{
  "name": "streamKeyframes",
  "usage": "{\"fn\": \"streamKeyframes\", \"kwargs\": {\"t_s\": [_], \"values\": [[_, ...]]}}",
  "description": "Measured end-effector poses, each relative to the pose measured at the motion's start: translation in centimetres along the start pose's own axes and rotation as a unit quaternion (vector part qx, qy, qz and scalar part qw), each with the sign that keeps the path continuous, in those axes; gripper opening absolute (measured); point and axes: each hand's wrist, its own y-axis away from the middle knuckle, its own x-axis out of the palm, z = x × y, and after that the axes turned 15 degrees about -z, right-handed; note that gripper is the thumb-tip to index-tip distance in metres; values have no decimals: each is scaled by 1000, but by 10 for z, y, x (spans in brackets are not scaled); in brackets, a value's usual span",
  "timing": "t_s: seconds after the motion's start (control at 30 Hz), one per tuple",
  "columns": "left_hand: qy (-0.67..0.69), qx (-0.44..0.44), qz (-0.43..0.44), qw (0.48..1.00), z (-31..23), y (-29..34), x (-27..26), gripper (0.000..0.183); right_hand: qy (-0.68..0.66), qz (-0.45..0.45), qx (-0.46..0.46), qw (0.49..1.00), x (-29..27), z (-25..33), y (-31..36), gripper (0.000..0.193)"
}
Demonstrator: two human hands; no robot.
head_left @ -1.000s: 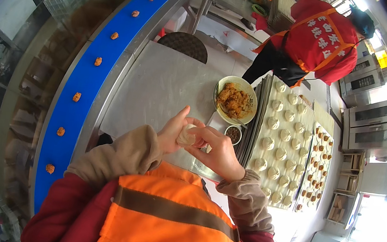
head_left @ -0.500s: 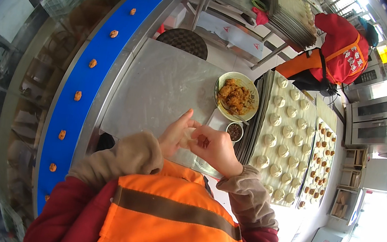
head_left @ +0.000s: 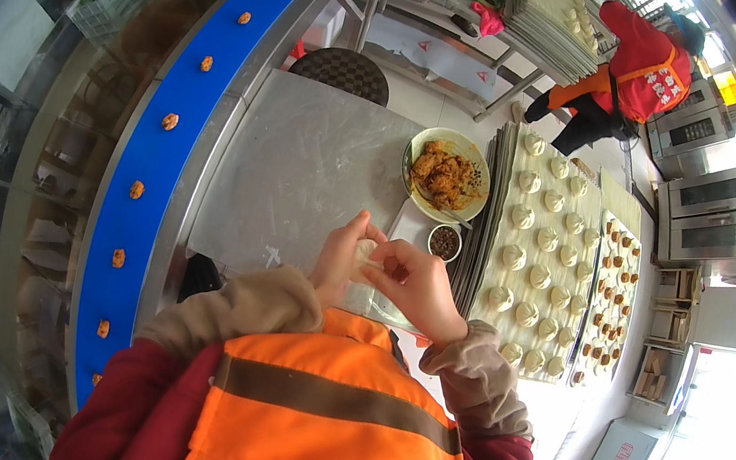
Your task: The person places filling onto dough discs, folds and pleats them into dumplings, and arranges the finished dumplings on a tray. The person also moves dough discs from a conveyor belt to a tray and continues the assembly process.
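Note:
Just above my orange apron, both hands meet on a small pale dough bun (head_left: pixel 366 250). My left hand (head_left: pixel 340 259) cups it from the left, its thumb pointing up. My right hand (head_left: pixel 421 288) pinches the dough edge from the right with thumb and forefinger. Fingers cover most of the bun, so its inside is hidden. Beyond my right hand stands a small cup of dark bits (head_left: pixel 444 242). Farther off, a wide bowl (head_left: pixel 411 200) holds orange-brown filling and a utensil whose handle leans over the rim.
A metal worktop (head_left: pixel 300 172) lies in front. Along its left runs a blue belt (head_left: pixel 147 149) carrying spaced lumps of filling. Stacked trays (head_left: pixel 528 240) bear rows of pleated buns at right; another tray (head_left: pixel 629 233) holds brown-topped pieces. A co-worker in red (head_left: pixel 643 76) stands beyond.
My right fingers have shifted on the dough, now pinching its edge. The whole view has moved slightly. At the far right, the co-worker has changed stance, with a leg now showing.

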Motion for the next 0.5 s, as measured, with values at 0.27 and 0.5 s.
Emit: {"fn": "streamKeyframes", "kwargs": {"t_s": [0.27,0.5], "values": [[17,28,31,999,2,2,4,50,-25,-33,-49,998,-1,4,0,16],[-44,-67,91,993,-13,1,1,50,69,-40,-236,969,-6,7,4,13]]}}
